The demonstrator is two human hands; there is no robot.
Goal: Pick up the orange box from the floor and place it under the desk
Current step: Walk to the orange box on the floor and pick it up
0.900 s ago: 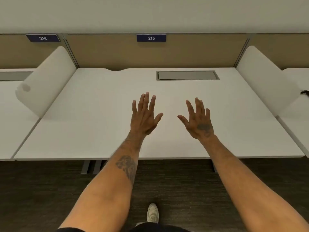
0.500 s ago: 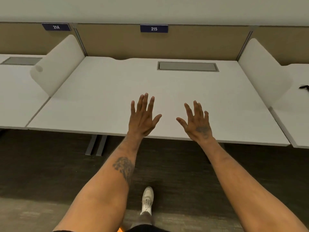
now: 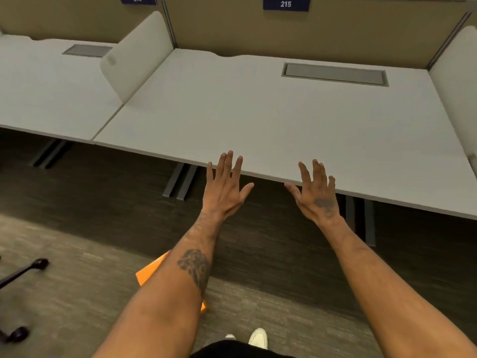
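The orange box (image 3: 150,270) lies on the carpet in front of me, mostly hidden beneath my left forearm; only its left corner and a sliver at the right show. The white desk (image 3: 258,120) labelled 215 stands ahead, with dark shadowed floor under it. My left hand (image 3: 224,188) is stretched forward with fingers spread, empty, hovering at the desk's front edge. My right hand (image 3: 317,193) is likewise open and empty, fingers over the same edge. Both hands are well above and beyond the box.
Grey desk legs (image 3: 179,182) stand under the desk on the left, and more legs (image 3: 360,218) on the right. Black chair-base casters (image 3: 23,272) sit on the floor at far left. White dividers (image 3: 134,58) flank the desk. My white shoes (image 3: 258,337) are at bottom centre.
The view has tilted down and pulled back from the desk. The orange box has come into sight under my left forearm. Both hands stay open, now over the desk's front edge.
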